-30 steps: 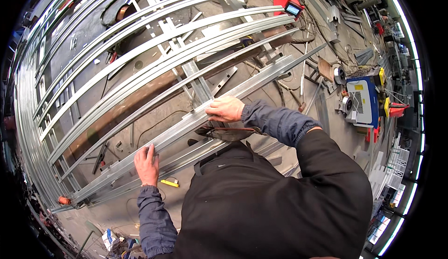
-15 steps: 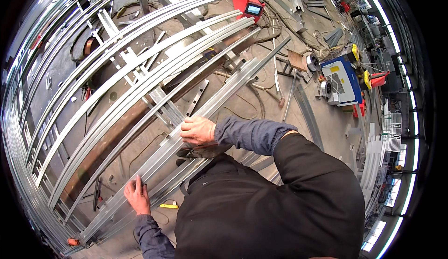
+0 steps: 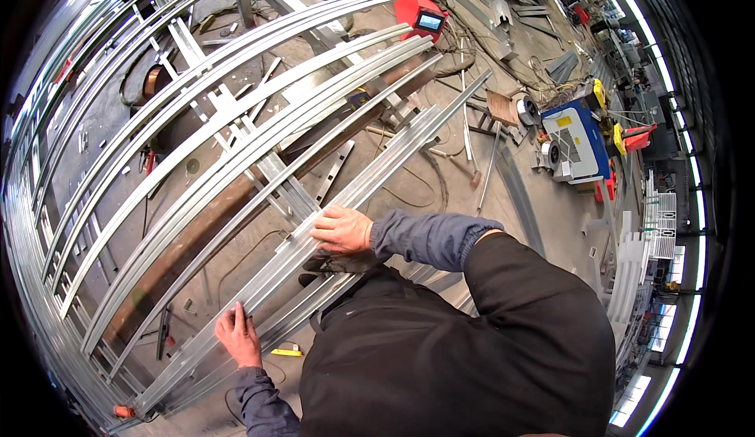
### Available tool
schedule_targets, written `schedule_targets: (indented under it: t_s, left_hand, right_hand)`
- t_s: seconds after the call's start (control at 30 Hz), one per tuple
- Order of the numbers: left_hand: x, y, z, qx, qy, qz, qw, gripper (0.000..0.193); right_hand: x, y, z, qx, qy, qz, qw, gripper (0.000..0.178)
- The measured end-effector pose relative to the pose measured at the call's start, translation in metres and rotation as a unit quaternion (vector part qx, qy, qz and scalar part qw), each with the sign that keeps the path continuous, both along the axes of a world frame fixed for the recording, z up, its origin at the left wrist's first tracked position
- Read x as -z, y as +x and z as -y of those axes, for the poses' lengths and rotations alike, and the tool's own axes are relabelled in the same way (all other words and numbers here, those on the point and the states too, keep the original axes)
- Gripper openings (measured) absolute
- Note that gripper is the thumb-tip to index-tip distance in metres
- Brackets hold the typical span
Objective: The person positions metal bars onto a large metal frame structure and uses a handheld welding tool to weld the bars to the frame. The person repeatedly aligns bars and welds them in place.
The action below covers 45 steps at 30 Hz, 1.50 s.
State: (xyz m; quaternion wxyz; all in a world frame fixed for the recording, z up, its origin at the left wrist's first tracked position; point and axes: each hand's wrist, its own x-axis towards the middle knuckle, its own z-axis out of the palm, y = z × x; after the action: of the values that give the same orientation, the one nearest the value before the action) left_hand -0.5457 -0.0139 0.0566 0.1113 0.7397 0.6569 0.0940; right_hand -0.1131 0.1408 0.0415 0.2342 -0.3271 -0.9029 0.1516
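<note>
both hands are touching one long silver rail [image 3: 271,280], which is slanting just in front of the person, from low on the left up to the right. the right hand [image 3: 343,230] is holding it near the middle, and its fingers are bending over the metal, though the thumb is hiding. the left hand [image 3: 238,338] is sitting lower down the rail, with its fingertips touching the metal and its thumb sticking out a bit; i am not able to tell if it is squeezing. past the rail, lots of long bars [image 3: 210,132] are lying side by side over flat cross pieces [image 3: 287,181], so that part is looking laid out. the rail is lying along the near side of them, and another rail [image 3: 307,303] is lying closer to the legs. the work on the held rail is looking not yet done, i think, because both hands are staying busy there. nothing is showing me if any bars are joined tight, so how much is left is hard to tell. a yellow tool [image 3: 287,352] is lying on the floor near the left hand.
</note>
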Motion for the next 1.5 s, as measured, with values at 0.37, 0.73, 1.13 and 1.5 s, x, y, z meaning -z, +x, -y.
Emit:
schedule_targets:
  t_s: [0.37,0.73,1.13,1.5]
  left_hand:
    - [-0.017,0.013,-0.01,-0.018,0.011,0.007,1.0,0.055]
    - [-0.036,0.017,-0.016,-0.065,0.022,-0.002,0.998,0.051]
    - [-0.023,0.022,0.003,-0.113,-0.005,-0.029,0.993,0.052]
    - [-0.008,0.02,0.005,-0.113,0.018,-0.031,0.993,0.052]
  right_hand:
    - [-0.022,-0.002,-0.089,0.161,-0.01,-0.061,0.985,0.024]
    - [0.01,-0.174,-0.301,0.097,0.024,-0.015,0.995,0.045]
    - [0.046,-0.227,-0.337,0.02,0.135,0.18,0.974,0.041]
    - [-0.019,-0.189,-0.307,-0.074,-0.238,0.143,0.958,0.031]
